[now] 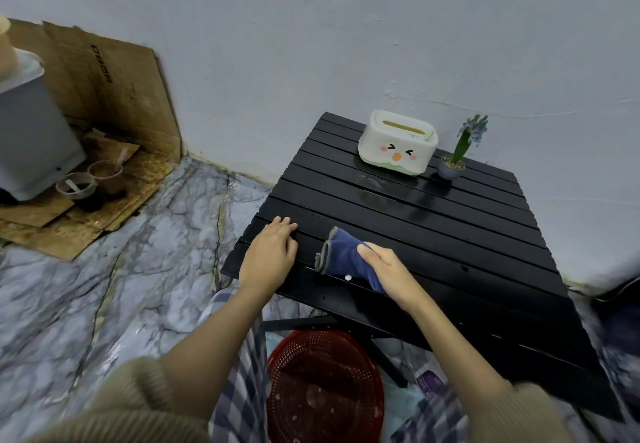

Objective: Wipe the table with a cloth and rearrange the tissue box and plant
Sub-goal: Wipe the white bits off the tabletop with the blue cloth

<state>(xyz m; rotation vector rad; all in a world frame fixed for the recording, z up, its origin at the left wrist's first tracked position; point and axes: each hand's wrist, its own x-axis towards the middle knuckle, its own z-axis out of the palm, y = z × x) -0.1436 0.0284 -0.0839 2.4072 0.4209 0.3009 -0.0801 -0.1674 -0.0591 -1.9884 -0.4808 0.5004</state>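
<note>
One blue cloth (341, 255) with a grey edge lies bunched on the near left part of the black slatted surface (450, 234), and the right hand (391, 274) grips its near end, thumb on top and fingers wrapped under the fabric. The left hand (270, 255) holds nothing; it lies flat and released, palm down, on the slats just left of the cloth, near the surface's left edge. One small white speck (348, 277) sits on the slat just beside the cloth. At the far end, well apart from the hands, stand one white tissue box (397, 143) with a green base and a cartoon duck face, and just to its right one potted hyacinth plant (460, 151), upright in a small dark pot; the two stand close together, but whether they touch I cannot tell. The glossy slats reflect both. Under the near edge of the surface one red mesh basket (323, 387) rests on the floor, between the person's checked trouser legs. The floor (104, 304) is grey marbled stone, and a pale blue-grey wall (311, 44) runs behind the surface. In the left corner flattened cardboard (114, 96) leans against the wall and covers the floor, carrying two clear plastic cups (90, 183) with dark dregs and one grey boxy appliance (31, 137).
</note>
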